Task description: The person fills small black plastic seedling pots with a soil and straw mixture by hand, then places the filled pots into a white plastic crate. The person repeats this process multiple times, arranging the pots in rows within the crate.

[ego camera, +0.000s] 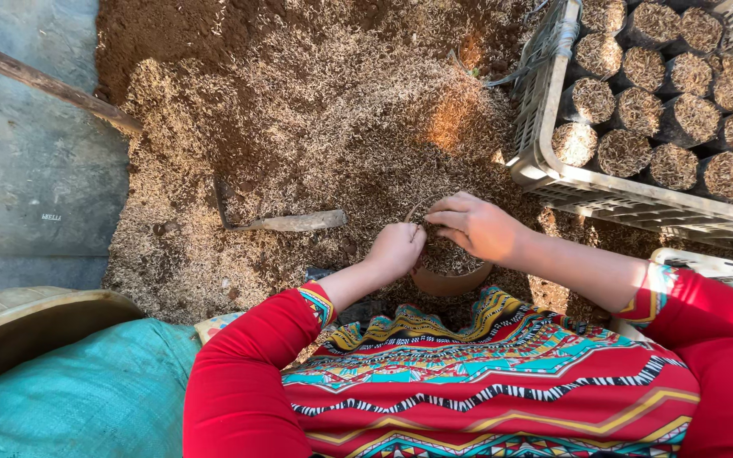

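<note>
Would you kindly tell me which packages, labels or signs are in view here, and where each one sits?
Small mark: pale lettering on the grey concrete slab, left edge.
Filled planting bags: dark round tubes packed with husk mix, inside the grey plastic crate, upper right.
Teal woven sack: lower left corner.
No screens.

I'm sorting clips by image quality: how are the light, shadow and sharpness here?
Head view: hard low sunlight, with a bright orange patch on the husk mix and strong shadow between the filled pots in the crate; the left hand and right hand at the small pot are sunlit and sharp; no glare or motion blur; slight wide-angle bending at the edges.
</note>
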